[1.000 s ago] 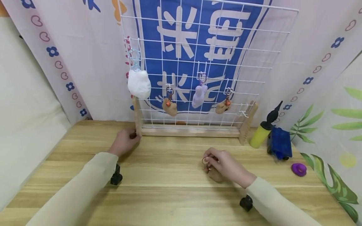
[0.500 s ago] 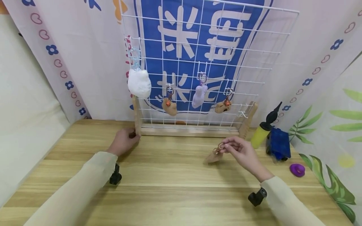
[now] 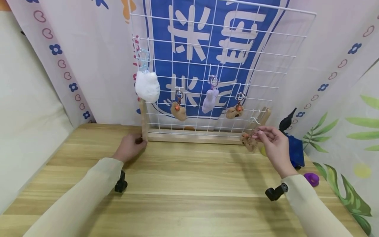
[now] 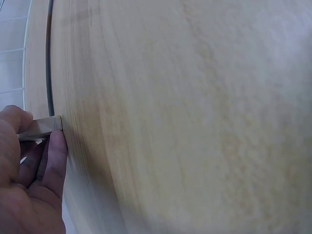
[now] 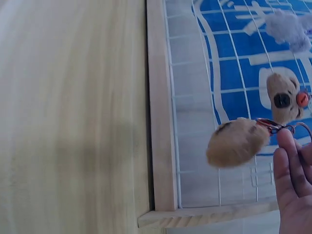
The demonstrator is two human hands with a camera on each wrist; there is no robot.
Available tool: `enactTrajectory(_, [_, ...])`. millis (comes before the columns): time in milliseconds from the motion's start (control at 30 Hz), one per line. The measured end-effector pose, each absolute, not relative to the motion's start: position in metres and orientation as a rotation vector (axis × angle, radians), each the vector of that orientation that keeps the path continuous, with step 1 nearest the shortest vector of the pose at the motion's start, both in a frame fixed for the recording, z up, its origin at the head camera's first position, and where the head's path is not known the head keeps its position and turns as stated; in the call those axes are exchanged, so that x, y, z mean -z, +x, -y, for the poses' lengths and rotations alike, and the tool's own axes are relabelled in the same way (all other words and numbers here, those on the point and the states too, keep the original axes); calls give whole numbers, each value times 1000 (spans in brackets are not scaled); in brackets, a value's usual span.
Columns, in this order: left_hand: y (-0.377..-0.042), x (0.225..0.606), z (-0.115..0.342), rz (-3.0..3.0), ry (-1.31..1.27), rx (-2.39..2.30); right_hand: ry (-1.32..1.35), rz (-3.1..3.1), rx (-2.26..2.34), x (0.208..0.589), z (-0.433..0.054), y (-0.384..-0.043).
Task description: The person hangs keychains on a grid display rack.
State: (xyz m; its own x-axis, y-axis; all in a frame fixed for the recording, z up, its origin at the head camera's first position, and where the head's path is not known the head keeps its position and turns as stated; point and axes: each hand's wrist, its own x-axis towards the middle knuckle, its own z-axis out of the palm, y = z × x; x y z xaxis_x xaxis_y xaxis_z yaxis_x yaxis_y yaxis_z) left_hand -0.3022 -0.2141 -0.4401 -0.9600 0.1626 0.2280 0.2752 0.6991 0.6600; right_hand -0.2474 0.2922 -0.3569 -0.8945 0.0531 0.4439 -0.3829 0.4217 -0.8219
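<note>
My left hand [image 3: 129,148] pinches the end of the rack's left wooden foot [image 4: 46,126] between thumb and fingers. With the fingertips of my right hand [image 3: 276,144] I hold the metal ring of a brown plush keychain [image 5: 236,144], which dangles in front of the rack's right wooden upright [image 3: 262,117]. A white hook [image 3: 255,120] on the wire grid sits just above that hand. Hanging from other hooks are a white plush [image 3: 147,86], a brown plush keychain [image 3: 178,112], a purple plush keychain [image 3: 210,100] and another brown plush keychain [image 3: 235,112].
The white wire grid rises from a wooden base bar [image 3: 195,138] at the back of the wooden table [image 3: 177,191]. On the right are a black-nozzled yellow pump [image 3: 286,121], partly hidden by my hand, a blue object [image 3: 297,151] and a small purple hat [image 3: 312,179].
My right hand has lifted the brown plush keychain off the tabletop and carried it right and up to the rack's right end. My left hand stays at the left foot.
</note>
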Motion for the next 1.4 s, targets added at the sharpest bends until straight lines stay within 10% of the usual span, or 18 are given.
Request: enactTrajectory(1400, [-292,428,207,2779,-311,1133,13,2327,-1660,361,-300,-279])
